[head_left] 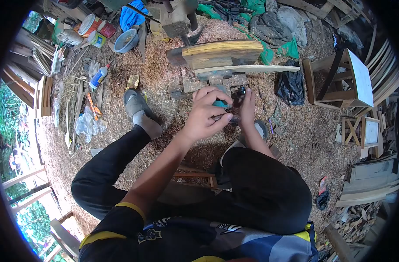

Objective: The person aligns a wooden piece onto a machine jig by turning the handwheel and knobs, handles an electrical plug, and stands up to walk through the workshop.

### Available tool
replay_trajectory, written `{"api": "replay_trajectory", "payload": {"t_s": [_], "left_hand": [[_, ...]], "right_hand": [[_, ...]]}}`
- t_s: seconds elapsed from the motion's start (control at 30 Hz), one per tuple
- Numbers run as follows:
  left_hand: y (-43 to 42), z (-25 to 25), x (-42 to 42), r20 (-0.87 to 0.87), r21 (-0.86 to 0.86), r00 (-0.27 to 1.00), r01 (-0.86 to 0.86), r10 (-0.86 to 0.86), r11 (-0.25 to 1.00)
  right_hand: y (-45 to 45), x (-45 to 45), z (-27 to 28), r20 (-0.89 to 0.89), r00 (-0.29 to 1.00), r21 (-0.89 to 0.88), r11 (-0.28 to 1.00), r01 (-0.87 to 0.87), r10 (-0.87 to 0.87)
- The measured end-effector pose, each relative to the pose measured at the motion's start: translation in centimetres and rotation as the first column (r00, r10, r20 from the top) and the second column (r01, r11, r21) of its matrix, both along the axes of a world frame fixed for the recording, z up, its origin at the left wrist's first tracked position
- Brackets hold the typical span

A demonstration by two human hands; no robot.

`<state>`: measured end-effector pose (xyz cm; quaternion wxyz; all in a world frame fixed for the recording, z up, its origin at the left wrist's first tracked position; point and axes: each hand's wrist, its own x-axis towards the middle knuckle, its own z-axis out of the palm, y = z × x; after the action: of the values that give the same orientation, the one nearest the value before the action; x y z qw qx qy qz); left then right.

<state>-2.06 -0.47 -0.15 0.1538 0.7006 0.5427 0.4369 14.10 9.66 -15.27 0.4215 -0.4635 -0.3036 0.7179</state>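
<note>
My left hand (206,114) has curled fingers, with thumb and fingertips pinched round the near part of a small dark metal tool (239,93). Against the tool's right side lies my right hand (248,108), its fingers pointing away from me and partly hidden. Just beyond both hands is a metal vise (217,77) standing low over the shavings. A thin, pale curved wood strip (260,68) lies across it. Behind the strip, a thicker curved wood piece (223,53) with a yellowish edge stands on its side.
Wood shavings (291,139) cover the ground. A blue basin (126,40), paint buckets (90,25) and a blue bottle (98,77) are at the left. At the right are a wooden stool frame (333,83), a black plastic bag (290,87) and stacked boards (370,181).
</note>
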Motion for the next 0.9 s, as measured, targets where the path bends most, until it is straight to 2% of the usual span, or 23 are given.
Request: {"api": "replay_trajectory", "payload": {"t_s": [0.03, 0.07, 0.13, 0.17, 0.23, 0.3, 0.33, 0.37, 0.4, 0.47, 0.5, 0.53, 0.57, 0.6, 0.63, 0.67, 0.7, 0.77, 0.8, 0.83, 0.87, 0.9], "left_hand": [[0.0, 0.0, 0.0, -0.002, 0.001, 1.000, 0.003, -0.003, 1.000], [0.0, 0.1, 0.0, -0.002, -0.004, 1.000, 0.003, -0.003, 1.000], [0.0, 0.2, 0.1, -0.002, -0.010, 1.000, 0.011, -0.011, 1.000], [0.0, 0.2, 0.1, -0.010, -0.012, 1.000, 0.006, -0.006, 1.000], [0.0, 0.3, 0.1, -0.016, -0.013, 1.000, 0.001, -0.001, 1.000], [0.0, 0.4, 0.0, -0.017, -0.019, 1.000, 0.008, -0.009, 1.000], [0.0, 0.4, 0.0, -0.019, -0.019, 1.000, 0.008, -0.008, 1.000], [0.0, 0.5, 0.0, -0.023, -0.020, 1.000, 0.012, -0.013, 1.000], [0.2, 0.7, 0.1, -0.029, -0.019, 0.999, 0.020, -0.020, 1.000], [0.5, 2.2, 0.7, -0.088, -0.038, 0.996, -0.009, 0.006, 0.999], [0.4, 2.8, 1.1, -0.148, -0.064, 0.988, -0.046, 0.036, 0.997], [0.4, 3.1, 1.5, -0.152, -0.055, 0.988, -0.043, 0.034, 0.998], [0.7, 3.5, 1.9, -0.107, -0.082, 0.989, -0.112, 0.103, 0.990], [1.1, 4.0, 2.3, -0.064, -0.100, 0.983, -0.179, 0.173, 0.979], [1.3, 3.8, 2.8, -0.069, -0.064, 0.983, -0.176, 0.172, 0.982], [1.5, 2.5, 3.2, -0.044, -0.053, 0.954, -0.298, 0.296, 0.953], [1.8, 1.6, 3.4, -0.011, -0.040, 0.910, -0.415, 0.415, 0.909], [1.7, 1.6, 3.3, -0.020, 0.031, 0.895, -0.445, 0.446, 0.895], [1.6, 1.8, 3.3, -0.014, 0.071, 0.891, -0.452, 0.454, 0.889], [1.6, 1.9, 3.5, -0.029, 0.022, 0.879, -0.475, 0.475, 0.880], [1.4, 2.0, 3.7, -0.049, -0.032, 0.870, -0.493, 0.491, 0.870], [1.3, 1.9, 3.8, -0.050, -0.004, 0.870, -0.491, 0.490, 0.871]], "right_hand": [[-0.1, -0.2, 0.6, 0.206, 0.970, 0.221, 0.972, 0.078, -0.125], [-0.3, 0.0, 1.2, 0.205, 0.970, 0.222, 0.972, 0.081, -0.128], [-0.9, 0.6, 2.3, 0.452, 0.864, 0.603, 0.790, -0.113, -0.221], [-0.5, 0.8, 2.0, 0.452, 0.863, 0.603, 0.790, -0.108, -0.226], [0.6, 1.3, 1.2, 0.586, 0.734, 0.707, 0.660, -0.255, -0.345], [1.0, 1.6, 0.6, 0.581, 0.751, 0.717, 0.634, -0.290, -0.313], [0.9, 1.3, 0.1, 0.294, 0.954, 0.474, 0.876, -0.088, -0.064], [1.0, 1.2, -0.4, -0.120, 0.992, 0.100, 0.994, -0.031, 0.043], [1.0, 1.3, -0.7, -0.122, 0.992, 0.104, 0.994, -0.028, 0.040], [0.5, 1.4, 0.0, -0.406, 0.913, -0.218, 0.965, -0.143, 0.043], [0.4, 1.7, 0.2, -0.408, 0.912, -0.210, 0.968, -0.139, 0.043], [0.3, 1.8, 0.5, -0.167, 0.983, -0.128, 0.987, -0.102, 0.079], [0.3, 2.1, 0.7, 0.084, 0.993, -0.032, 0.996, -0.084, 0.086], [0.3, 3.0, -0.7, 0.263, 0.964, 0.037, 0.998, -0.060, 0.048], [0.1, 3.8, 0.2, 0.318, 0.948, 0.082, 0.996, -0.018, -0.009], [0.1, 4.5, 1.4, 0.364, 0.929, 0.137, 0.990, 0.024, -0.073], [0.6, 5.8, 2.6, 0.386, 0.921, 0.176, 0.984, -0.023, -0.048], [3.3, 6.0, 6.1, 0.395, 0.918, 0.255, 0.964, -0.071, -0.037], [4.4, 5.6, 8.7, 0.320, 0.945, 0.376, 0.925, -0.062, -0.067], [5.3, 5.4, 11.7, 0.243, 0.966, 0.487, 0.872, -0.046, -0.085], [6.7, 4.9, 16.0, 0.272, 0.962, 0.602, 0.783, -0.153, -0.021], [7.6, 3.7, 21.3, 0.253, 0.967, 0.641, 0.741, -0.198, 0.039]]}}
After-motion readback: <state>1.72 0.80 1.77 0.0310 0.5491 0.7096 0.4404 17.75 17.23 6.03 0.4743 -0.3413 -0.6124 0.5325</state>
